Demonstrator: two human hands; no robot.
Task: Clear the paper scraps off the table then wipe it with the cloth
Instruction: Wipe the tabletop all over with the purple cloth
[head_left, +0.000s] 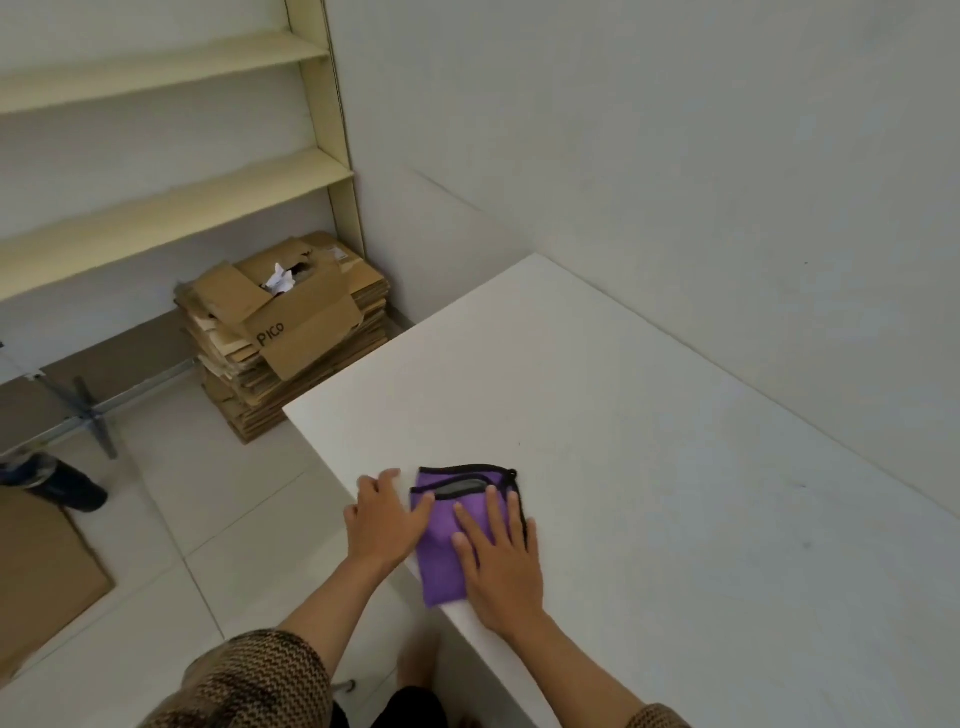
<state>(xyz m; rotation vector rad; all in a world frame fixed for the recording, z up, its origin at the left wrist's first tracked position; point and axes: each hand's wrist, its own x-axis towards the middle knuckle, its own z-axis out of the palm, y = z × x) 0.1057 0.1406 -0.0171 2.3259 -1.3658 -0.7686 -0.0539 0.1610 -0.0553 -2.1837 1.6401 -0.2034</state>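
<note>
A folded purple cloth (448, 519) with black trim lies on the white table (649, 467) near its front left edge. My right hand (501, 564) rests flat on the cloth's right half, fingers spread. At the table's edge my left hand (385, 517) lies flat, its fingertips touching the cloth's left side. Crumpled white paper scraps (279, 280) sit in an open cardboard box (296, 306) on the floor to the left. No scraps show on the table.
The box sits on a stack of flattened cardboard (291, 374) in the corner below cream shelves (171, 192). A white wall (675, 156) borders the table's far side. A cardboard sheet (41, 571) and a dark shoe (62, 486) are on the tiled floor.
</note>
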